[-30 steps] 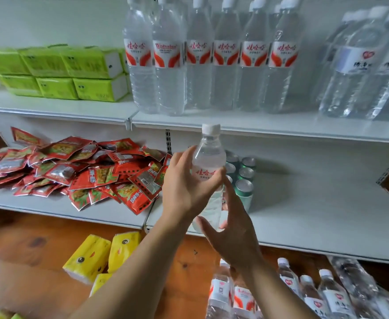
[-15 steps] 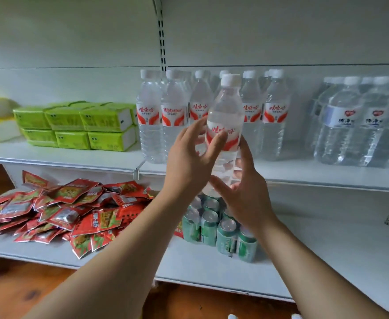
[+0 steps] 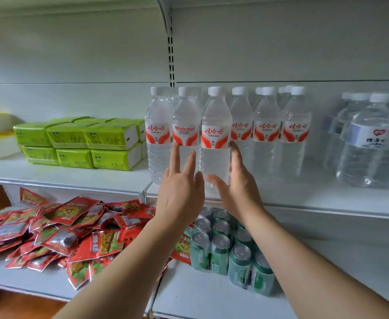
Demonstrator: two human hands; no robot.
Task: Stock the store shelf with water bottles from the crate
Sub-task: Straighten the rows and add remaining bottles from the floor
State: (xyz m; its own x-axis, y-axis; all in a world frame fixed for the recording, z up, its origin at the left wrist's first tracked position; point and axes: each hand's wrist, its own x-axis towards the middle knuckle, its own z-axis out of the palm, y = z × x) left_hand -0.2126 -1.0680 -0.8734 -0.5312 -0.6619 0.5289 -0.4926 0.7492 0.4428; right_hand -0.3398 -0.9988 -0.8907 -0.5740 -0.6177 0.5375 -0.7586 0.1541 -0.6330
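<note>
A clear water bottle [image 3: 215, 125] with a red-and-white label and a white cap stands upright at the front of the upper shelf [image 3: 308, 200], in a row of matching bottles [image 3: 267, 132]. My left hand [image 3: 179, 192] is just left of it with fingers straight, pointing up. My right hand [image 3: 237, 187] flanks its right side, fingers straight along the bottle's wall and thumb in front of its base. Neither hand curls round the bottle. The crate is out of view.
Larger bottles [image 3: 368, 143] with blue labels stand at the right of the same shelf, green tissue packs [image 3: 78, 141] at the left. On the lower shelf lie red snack packets [image 3: 74, 233] and a pack of green cans [image 3: 232, 252].
The bottle went up from below the shelf, carried between both hands, and now stands in the front row. Both hands have loosened from it and their fingers have straightened.
</note>
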